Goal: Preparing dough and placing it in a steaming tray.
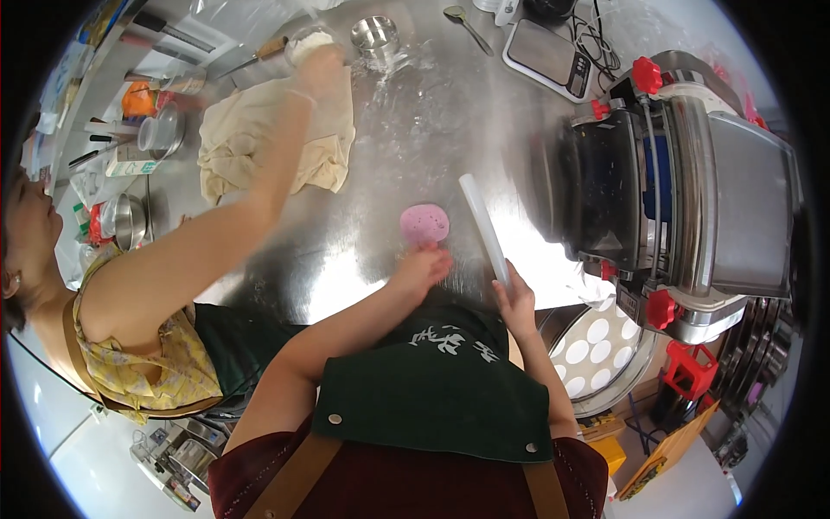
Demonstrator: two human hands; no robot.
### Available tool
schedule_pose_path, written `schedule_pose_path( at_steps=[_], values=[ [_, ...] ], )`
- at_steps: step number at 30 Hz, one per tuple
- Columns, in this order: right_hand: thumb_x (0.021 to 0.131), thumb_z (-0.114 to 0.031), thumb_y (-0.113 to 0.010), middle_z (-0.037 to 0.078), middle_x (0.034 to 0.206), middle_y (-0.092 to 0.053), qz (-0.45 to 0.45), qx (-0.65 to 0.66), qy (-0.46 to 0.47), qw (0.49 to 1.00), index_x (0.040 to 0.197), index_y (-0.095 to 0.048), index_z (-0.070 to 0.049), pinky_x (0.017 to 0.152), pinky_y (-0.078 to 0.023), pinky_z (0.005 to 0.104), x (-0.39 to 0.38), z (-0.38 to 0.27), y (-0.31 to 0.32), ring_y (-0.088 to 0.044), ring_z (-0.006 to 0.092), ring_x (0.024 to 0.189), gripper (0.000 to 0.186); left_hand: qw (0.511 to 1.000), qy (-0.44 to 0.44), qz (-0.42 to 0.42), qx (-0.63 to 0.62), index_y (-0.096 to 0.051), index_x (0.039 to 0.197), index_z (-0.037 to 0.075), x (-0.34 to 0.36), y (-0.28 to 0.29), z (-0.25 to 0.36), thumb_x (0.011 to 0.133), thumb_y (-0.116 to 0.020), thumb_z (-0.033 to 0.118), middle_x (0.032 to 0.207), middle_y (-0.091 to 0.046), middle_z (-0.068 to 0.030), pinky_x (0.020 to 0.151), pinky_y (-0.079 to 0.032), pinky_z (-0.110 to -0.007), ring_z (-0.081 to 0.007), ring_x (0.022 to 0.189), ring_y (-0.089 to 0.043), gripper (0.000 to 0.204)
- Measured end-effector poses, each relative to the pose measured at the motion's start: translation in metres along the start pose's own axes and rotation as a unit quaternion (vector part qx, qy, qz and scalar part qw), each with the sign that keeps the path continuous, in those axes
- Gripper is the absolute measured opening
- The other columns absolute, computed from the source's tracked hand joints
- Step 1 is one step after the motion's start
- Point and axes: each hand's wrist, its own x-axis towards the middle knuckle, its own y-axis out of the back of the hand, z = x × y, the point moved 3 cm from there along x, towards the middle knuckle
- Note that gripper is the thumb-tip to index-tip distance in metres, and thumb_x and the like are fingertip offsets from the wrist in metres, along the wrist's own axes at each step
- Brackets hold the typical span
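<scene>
A round, flat piece of pink dough [424,224] with small darker specks lies on the steel table. My left hand [422,268] is at its near edge, the fingers curled and their tips against the dough; the exact pinch is hard to make out. To the right, my right hand [516,303] is closed round the near end of a smooth white rolling pin [484,227]. The pin slants away to the far left, beside the dough and apart from it.
A co-worker's arm [251,203] reaches over a cream cloth [259,134] to a bowl of white powder [309,41]. A metal bowl [375,36], spoon [469,30] and scale [547,59] stand far off. A roller machine [692,195] stands right, above a round steamer tray [596,350].
</scene>
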Motion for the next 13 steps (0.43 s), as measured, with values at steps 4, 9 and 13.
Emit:
schedule_pose_path(
  at_steps=[4, 9, 13],
  values=[
    [0.075, -0.018, -0.059, 0.018, 0.091, -0.058, -0.036, -0.041, 0.015, 0.998, 0.116, -0.046, -0.005, 0.061, -0.048, 0.0378, -0.012, -0.011, -0.002, -0.058, 0.0326, 0.074, 0.045, 0.83, -0.483, 0.025, 0.277, -0.052, 0.094, 0.0, 0.015, 0.02, 0.051, 0.078, -0.046, -0.004, 0.088, -0.056, -0.012, 0.074, -0.046, -0.032, -0.0257, 0.081, -0.056, 0.018],
    [0.074, -0.021, -0.06, 0.014, 0.083, -0.057, -0.052, -0.124, 0.083, 0.987, 0.115, -0.047, -0.007, 0.055, -0.047, 0.0358, -0.015, -0.014, -0.004, -0.058, 0.0289, 0.067, 0.046, 0.602, -0.642, -0.008, 0.475, -0.055, 0.095, 0.0, -0.011, 0.002, 0.082, 0.072, -0.049, -0.005, 0.095, -0.056, -0.0154, 0.076, -0.045, -0.036, -0.0328, 0.087, -0.054, 0.025],
    [0.074, -0.022, -0.06, 0.014, 0.087, -0.057, -0.072, -0.164, 0.093, 0.98, 0.116, -0.047, -0.008, 0.055, -0.048, 0.0338, -0.006, -0.013, -0.001, -0.058, 0.0285, 0.067, 0.047, 0.478, -0.664, -0.083, 0.569, -0.058, 0.097, 0.007, -0.005, 0.007, 0.06, 0.073, -0.05, 0.0, 0.1, -0.056, -0.0149, 0.083, -0.042, -0.038, -0.0305, 0.092, -0.054, 0.027]
  ],
)
